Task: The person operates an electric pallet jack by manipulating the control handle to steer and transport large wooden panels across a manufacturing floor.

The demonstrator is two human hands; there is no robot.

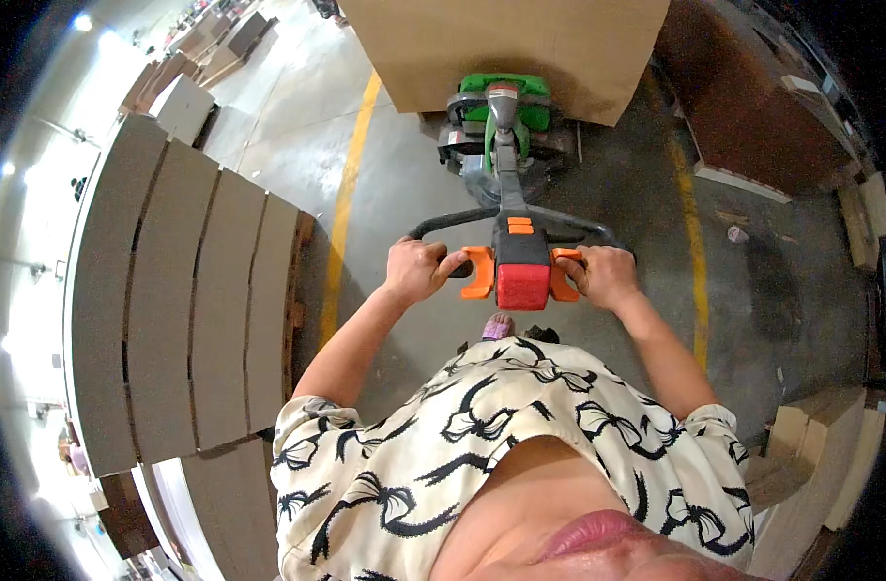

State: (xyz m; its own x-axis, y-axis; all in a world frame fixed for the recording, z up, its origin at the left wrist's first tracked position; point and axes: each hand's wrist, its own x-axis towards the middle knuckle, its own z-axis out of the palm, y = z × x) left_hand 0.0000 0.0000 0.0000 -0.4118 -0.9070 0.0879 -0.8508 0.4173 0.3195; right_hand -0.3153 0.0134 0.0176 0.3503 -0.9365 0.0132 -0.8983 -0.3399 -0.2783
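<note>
Left hand (424, 268): in the head view I see it curled around the handle (519, 254), thumb at an orange lever (478, 274).
Right hand (610, 275): gripping the handle's other side.
Green pallet truck (536, 117): ahead, before a brown box (511, 39).

No words or numbers can be read. At the upper centre of the frame, a small red and white label (502, 91) marks the pallet truck's grey shaft (504, 118), its print too small to tell.
</note>
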